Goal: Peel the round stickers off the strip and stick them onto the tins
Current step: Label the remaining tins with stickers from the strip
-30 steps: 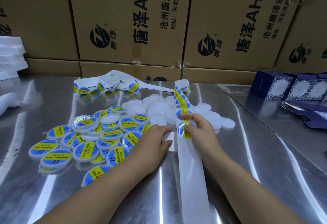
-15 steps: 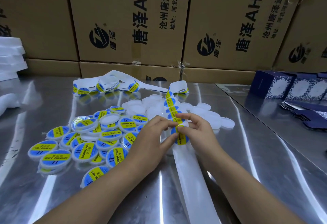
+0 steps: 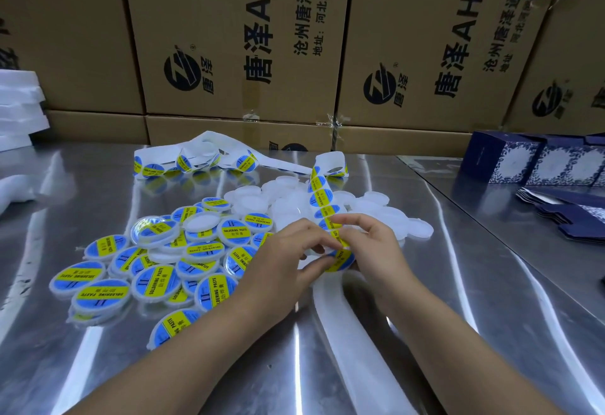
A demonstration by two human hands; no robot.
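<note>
Since a second ago both hands had lifted the strip (image 3: 322,210) off the worktop (image 3: 458,283); left hand (image 3: 288,257) and right hand (image 3: 370,244) pinched a sticker (image 3: 340,259) at 12 o'clock, so peeling had apparently begun.

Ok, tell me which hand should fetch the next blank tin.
Probably the right hand: the unlabelled white tins lie just beyond it. The left hand sits beside the labelled tins. Both currently pinch the sticker strip.

We note the sticker strip (image 3: 322,200), white backing with blue-and-yellow round stickers, running up and away from the fingertips (image 3: 330,246). Labelled tins (image 3: 157,283) lie heaped left of the fingers; bare white tins (image 3: 386,210) just beyond them.
</note>
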